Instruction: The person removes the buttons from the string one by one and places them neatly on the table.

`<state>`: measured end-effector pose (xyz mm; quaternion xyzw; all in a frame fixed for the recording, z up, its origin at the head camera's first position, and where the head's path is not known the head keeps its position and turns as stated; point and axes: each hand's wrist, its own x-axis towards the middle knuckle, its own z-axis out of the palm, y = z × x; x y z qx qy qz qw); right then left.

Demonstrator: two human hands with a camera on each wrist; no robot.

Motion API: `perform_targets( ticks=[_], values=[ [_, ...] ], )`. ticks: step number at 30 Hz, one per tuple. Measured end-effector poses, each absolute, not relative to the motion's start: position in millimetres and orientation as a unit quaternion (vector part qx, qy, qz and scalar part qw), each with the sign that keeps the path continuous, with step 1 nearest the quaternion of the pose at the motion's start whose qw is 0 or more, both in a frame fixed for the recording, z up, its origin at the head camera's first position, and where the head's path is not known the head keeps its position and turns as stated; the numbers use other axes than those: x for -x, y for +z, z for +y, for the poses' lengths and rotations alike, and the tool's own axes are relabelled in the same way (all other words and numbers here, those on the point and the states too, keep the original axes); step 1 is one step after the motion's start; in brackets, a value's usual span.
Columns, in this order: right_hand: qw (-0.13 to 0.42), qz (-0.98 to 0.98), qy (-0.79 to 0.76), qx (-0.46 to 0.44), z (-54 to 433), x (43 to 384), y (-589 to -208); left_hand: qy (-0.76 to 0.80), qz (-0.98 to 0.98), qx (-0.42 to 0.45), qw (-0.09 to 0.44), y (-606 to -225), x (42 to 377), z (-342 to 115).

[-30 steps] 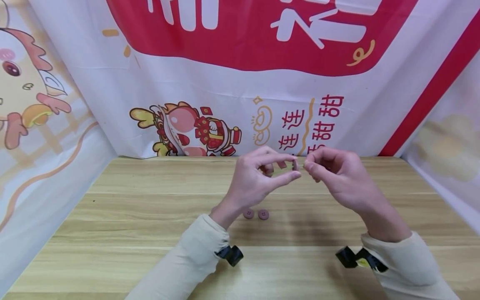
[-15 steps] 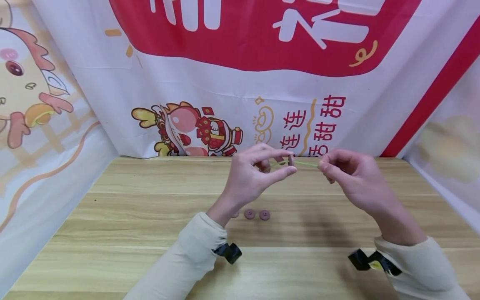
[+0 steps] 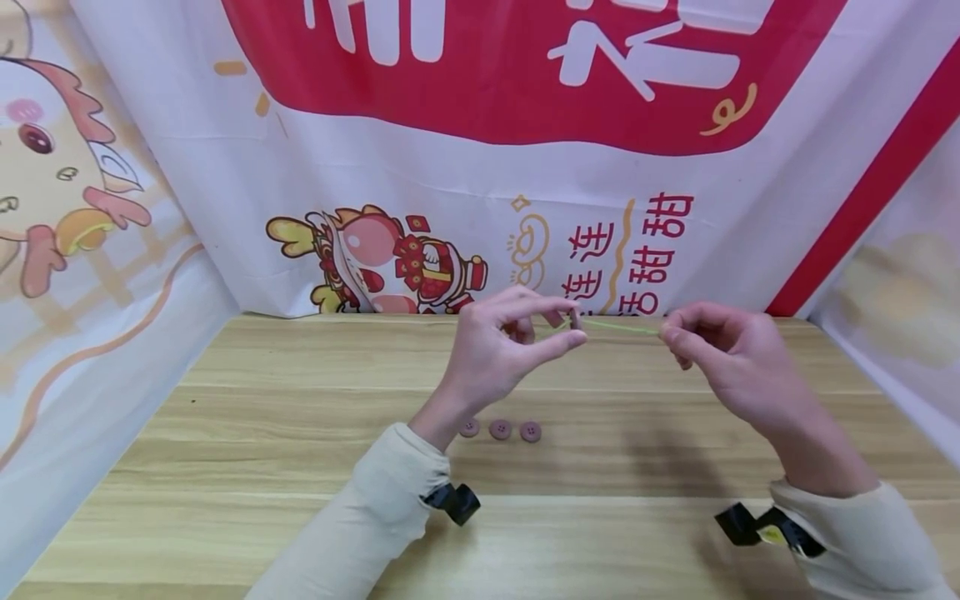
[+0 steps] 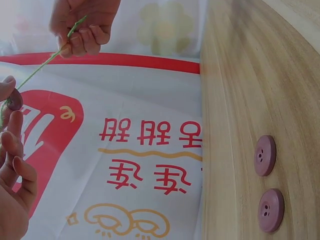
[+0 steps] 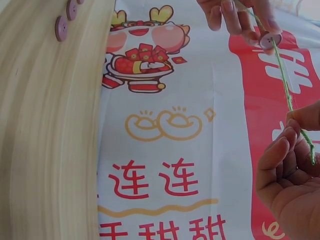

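My left hand (image 3: 498, 340) pinches a mauve button (image 3: 575, 318) on edge between thumb and forefinger, raised above the table. A green string (image 3: 621, 327) passes through the button, as the right wrist view shows at the button's face (image 5: 270, 40). My right hand (image 3: 731, 358) pinches that string between thumb and forefinger, and a short knotted end (image 5: 309, 142) sticks out past the fingers. Between the two hands the string runs nearly straight. On the other side of the button, more string trails into the left hand's fingers.
Three mauve buttons lie in a row on the wooden table (image 3: 300, 467), the rightmost button (image 3: 530, 431) below and between the hands. A printed cloth (image 3: 450, 167) hangs behind the table's far edge, with more cloth at both sides.
The right hand has moved right, drawing out a longer stretch of green string from the button. The left hand, still pinching the button, has shifted slightly left, uncovering a third table button.
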<state>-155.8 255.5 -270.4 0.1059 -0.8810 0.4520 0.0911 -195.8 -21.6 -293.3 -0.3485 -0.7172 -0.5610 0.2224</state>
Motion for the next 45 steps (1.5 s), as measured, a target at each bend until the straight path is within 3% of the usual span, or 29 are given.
perform_targets(
  ticks=[25,34,41,45],
  values=[
    [0.106,-0.874,0.471,-0.061,284.3,160.4,-268.2,-0.539,-0.746,0.322,0.222,-300.5,204.7,-54.7],
    [0.108,-0.870,0.478,-0.058,288.8,161.7,-267.7,-0.552,-0.765,0.288,0.163,-310.7,202.9,-66.3],
    [0.108,-0.868,0.480,-0.064,288.5,162.6,-265.5,-0.537,-0.766,0.326,0.139,-318.9,203.6,-57.8],
    [0.106,-0.870,0.478,-0.061,289.5,162.3,-264.3,-0.517,-0.783,0.330,0.099,-322.8,205.1,-50.0]
  ],
)
